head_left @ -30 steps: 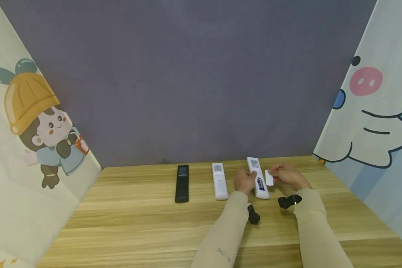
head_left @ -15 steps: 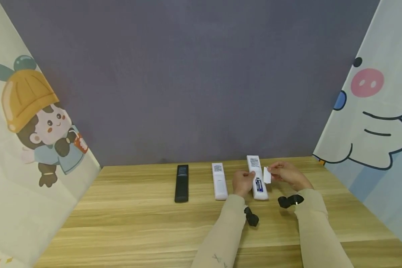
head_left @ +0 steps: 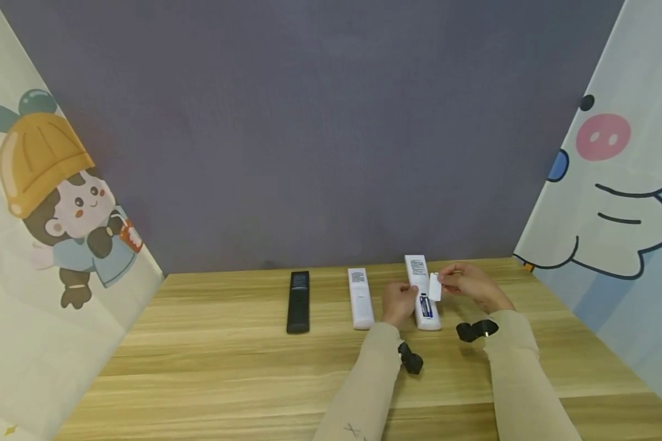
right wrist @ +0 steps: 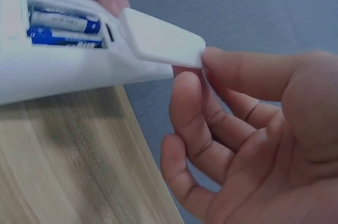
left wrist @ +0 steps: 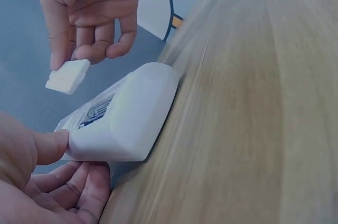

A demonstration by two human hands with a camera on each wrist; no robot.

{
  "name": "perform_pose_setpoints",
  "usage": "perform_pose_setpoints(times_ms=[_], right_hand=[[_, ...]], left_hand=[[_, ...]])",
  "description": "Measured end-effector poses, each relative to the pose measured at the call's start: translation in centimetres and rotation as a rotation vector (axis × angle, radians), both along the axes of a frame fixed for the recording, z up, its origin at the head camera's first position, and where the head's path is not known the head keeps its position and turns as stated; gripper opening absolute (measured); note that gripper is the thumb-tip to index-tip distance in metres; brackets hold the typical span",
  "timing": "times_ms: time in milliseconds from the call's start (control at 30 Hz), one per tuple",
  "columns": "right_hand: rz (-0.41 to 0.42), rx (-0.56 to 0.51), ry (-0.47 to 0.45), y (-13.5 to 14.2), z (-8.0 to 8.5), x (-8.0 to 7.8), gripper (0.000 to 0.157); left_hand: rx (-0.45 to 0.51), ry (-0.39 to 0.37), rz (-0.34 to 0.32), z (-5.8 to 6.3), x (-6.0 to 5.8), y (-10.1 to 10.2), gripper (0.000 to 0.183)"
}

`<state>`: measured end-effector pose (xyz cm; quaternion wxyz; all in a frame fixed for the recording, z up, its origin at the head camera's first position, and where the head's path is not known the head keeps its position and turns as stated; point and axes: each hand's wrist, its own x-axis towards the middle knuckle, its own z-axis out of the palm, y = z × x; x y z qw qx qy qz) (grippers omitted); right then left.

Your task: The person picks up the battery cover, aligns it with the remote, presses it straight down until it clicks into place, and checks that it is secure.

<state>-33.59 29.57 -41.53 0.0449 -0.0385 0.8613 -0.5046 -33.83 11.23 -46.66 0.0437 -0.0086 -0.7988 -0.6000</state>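
Observation:
A white remote control (head_left: 417,275) lies back side up at the right, its battery compartment uncovered. Two blue and silver batteries (right wrist: 66,28) sit side by side inside. My left hand (head_left: 399,302) grips the remote's left edge, the thumb (left wrist: 52,146) against its side in the left wrist view. Between thumb and fingers, my right hand (head_left: 471,285) pinches a small white battery cover (right wrist: 161,39). The cover is held tilted over the remote's right edge, beside the compartment.
Left of the hands, a second white remote (head_left: 361,300) lies back side up with its cover on. Further left lies a black remote (head_left: 298,303). A grey panel (head_left: 331,135) stands along the back edge of the wooden table (head_left: 226,367).
My right hand has brought the battery cover leftward and slightly back, closer to the remote. The held remote has turned slightly straighter, with my left hand still on it.

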Motion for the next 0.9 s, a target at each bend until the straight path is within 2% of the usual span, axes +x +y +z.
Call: perform_pose_setpoints(times_ms=[233,433,733,900], right_hand=[[0.019,0.006,0.044,0.0,0.0,0.1,0.029],[0.029,-0.006,0.062,0.1,0.1,0.6,0.029],[0.074,-0.006,0.058,-0.1,0.6,0.9,0.028],[0.091,0.002,0.065,-0.1,0.8,1.0,0.025]], left_hand=[[0.024,-0.052,-0.037,0.0,-0.2,-0.2,0.022],[0.054,-0.065,-0.064,-0.2,0.0,-0.8,0.026],[0.053,-0.049,-0.061,0.0,0.1,-1.0,0.027],[0.104,-0.076,-0.044,0.2,0.2,-0.8,0.027]])
